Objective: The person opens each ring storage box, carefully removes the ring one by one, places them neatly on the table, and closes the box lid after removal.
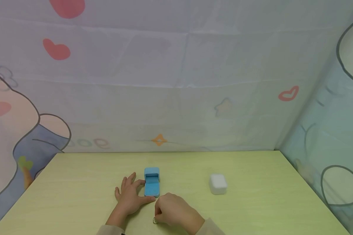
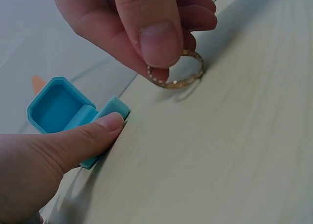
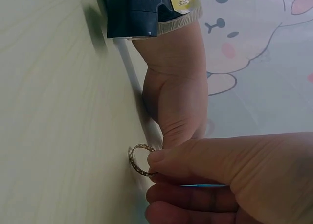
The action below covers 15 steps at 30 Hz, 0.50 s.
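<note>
A small blue ring box [image 1: 152, 189] lies with its lid raised, the hinge toward the back of the table. Beside it is my left hand [image 1: 130, 198], fingers spread, the straight thumb along the box's front edge and the forefinger at its left side. My right hand [image 1: 176, 210], in front of the box and slightly to its right, pinches a thin gold ring [image 2: 181, 83] between thumb and forefinger. In the right wrist view the ring [image 3: 132, 161] sticks out past the thumb tip, close over the table. Part of its band is hidden by the fingers.
A white rounded box [image 1: 218, 184] sits to the right on the pale yellow-green table [image 1: 253, 209]. A cloth backdrop [image 1: 170, 65] with hearts and cartoon figures hangs behind the table, and more printed cloth stands along both sides.
</note>
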Tool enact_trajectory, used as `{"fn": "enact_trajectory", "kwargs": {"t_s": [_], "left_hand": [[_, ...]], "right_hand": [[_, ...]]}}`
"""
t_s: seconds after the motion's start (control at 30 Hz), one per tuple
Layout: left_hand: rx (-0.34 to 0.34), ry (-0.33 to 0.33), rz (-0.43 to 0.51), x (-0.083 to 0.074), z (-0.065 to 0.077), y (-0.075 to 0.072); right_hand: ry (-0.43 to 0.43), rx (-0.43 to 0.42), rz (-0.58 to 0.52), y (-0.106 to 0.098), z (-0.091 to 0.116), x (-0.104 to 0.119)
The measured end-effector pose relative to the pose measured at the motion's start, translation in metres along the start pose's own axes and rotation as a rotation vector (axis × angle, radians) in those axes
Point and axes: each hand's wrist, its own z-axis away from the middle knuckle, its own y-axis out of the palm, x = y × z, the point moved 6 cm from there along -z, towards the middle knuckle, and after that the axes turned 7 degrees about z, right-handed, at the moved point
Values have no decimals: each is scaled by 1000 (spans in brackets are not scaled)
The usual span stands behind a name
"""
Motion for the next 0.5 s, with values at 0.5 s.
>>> {"fn": "enact_trajectory", "kwargs": {"t_s": [0.5], "left_hand": [[3, -1, -7, -1, 2, -2]], "right_hand": [[-4, 2, 11, 1, 0, 0]]}}
